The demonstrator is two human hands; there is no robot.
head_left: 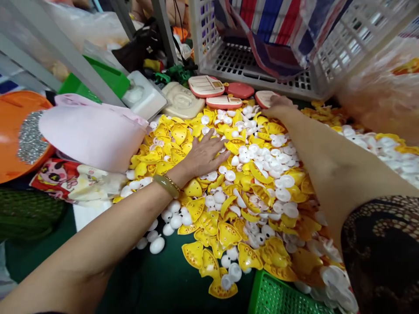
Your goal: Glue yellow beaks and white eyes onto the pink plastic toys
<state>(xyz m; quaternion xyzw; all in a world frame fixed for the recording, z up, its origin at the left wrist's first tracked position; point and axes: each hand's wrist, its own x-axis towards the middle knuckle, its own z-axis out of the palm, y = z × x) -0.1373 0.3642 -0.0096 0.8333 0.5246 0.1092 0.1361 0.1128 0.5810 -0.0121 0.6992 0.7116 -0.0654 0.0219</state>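
My left hand [206, 156], with a bangle at the wrist, lies with fingers spread on a wide heap of yellow plastic shells [229, 233] and white round pieces [255, 157]. Nothing is gripped in it. At the heap's far edge, my right hand [278, 104] reaches a cream and red plastic piece [262, 99]; its fingers are blurred and partly hidden, so their hold is unclear. Similar cream and red pieces [205, 86] lie just to the left of it, beside a beige moulded part [183, 100].
A white crate [294, 87] with a striped bag [278, 22] stands behind the heap. At left are an orange basin [9, 131] holding small metal parts [31, 137], a pink sheet [91, 133] and a green tray [108, 76]. A green basket [281, 296] sits at the front edge.
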